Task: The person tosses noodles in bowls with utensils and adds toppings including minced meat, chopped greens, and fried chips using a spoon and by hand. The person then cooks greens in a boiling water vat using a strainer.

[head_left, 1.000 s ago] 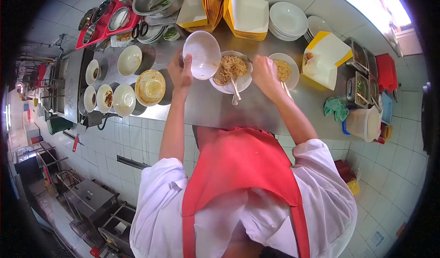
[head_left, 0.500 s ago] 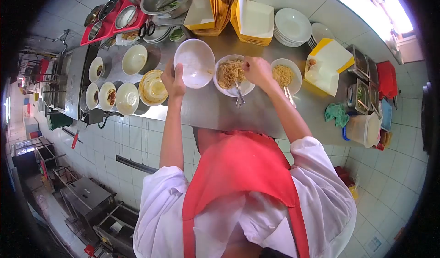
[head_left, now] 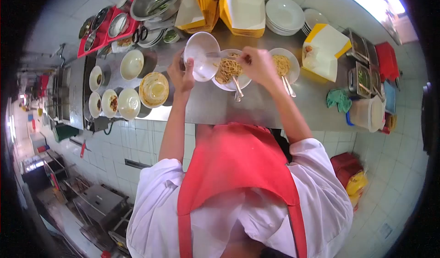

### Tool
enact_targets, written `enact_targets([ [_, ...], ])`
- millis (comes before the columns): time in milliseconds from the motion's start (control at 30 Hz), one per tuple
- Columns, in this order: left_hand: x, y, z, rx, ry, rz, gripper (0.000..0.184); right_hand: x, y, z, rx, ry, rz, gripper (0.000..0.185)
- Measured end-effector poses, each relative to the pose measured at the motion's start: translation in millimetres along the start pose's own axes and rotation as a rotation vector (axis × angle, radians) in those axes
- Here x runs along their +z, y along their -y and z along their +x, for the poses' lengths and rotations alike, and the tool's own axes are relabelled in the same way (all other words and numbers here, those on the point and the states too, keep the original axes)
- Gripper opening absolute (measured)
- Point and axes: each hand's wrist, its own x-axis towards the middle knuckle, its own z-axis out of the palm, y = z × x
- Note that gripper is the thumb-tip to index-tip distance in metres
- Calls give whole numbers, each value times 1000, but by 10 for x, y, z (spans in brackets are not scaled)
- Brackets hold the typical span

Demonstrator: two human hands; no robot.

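My left hand (head_left: 183, 74) grips a white bowl (head_left: 200, 59) by its left side, tilted over the counter so its mostly bare inside faces me. Right beside it stands a dish of brown noodles (head_left: 225, 69) with metal cutlery (head_left: 238, 89) leaning out of its front edge. Over the right part of that dish is my right hand (head_left: 260, 66), fingers pinched together; what they hold, if anything, cannot be made out. A second dish of noodles (head_left: 281, 65), also with cutlery (head_left: 288, 87), sits partly behind my right wrist.
Several bowls, among them a sauce-smeared bowl (head_left: 154, 91), stand to the left. Stacked paper trays (head_left: 245, 15) and white plates (head_left: 284, 14) line the back. On the right are a paper tray (head_left: 323, 56), a green cloth (head_left: 339, 100) and a plastic tub (head_left: 366, 114).
My left hand has tipped the white bowl further toward the noodle dish. My right hand stays pinched above the noodles, slightly shifted. The whole view has moved a little.
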Motion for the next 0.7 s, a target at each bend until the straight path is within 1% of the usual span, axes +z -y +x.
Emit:
enact_targets([
  [33, 95, -29, 15, 16, 28, -7, 43, 166, -120, -59, 14, 9, 119, 10],
  [100, 275, -85, 94, -14, -34, -70, 43, 453, -289, -287, 85, -60, 157, 9],
  [167, 348, -63, 176, 25, 11, -57, 41, 668, -349, -545, 166, -123, 196, 7],
  [233, 394, 50, 218, 27, 59, -88, 39, 808, -363, -731, 391, -382, 113, 10],
  [267, 395, 21, 242, 36, 84, -101, 39, 815, -316, -784, 445, -450, 203, 11],
  [300, 370, -2, 262, 24, 106, -82, 37, 818, -282, -802, 461, -474, 200, 11],
  [367, 279, -24, 301, 13, 153, -68, 36, 864, -153, -886, 549, -522, 299, 12],
  [433, 162, -4, 389, -91, 203, -32, 33, 1028, -101, -946, 553, -529, 303, 12],
  [467, 127, 66, 428, -83, 188, -37, 33, 1093, -104, -896, 525, -522, 311, 12],
  [533, -49, 260, 469, -175, 88, -334, 32, 1212, -79, -900, 513, -527, 277, 14],
  [567, -240, 295, 522, -280, 84, -294, 32, 1258, -60, -897, 507, -529, 308, 14],
  [600, -418, 495, 579, -244, 52, -265, 32, 1280, -64, -884, 500, -522, 340, 14],
  [633, -627, 703, 629, -212, 20, -233, 31, 1302, -64, -862, 563, -490, 504, 15],
  [667, -888, 776, 654, -224, -39, -199, 31, 1302, 25, -825, 593, -497, 608, 11],
  [700, -1118, 789, 665, -281, -160, -332, 32, 1361, 59, -759, 572, -442, 615, 11],
])
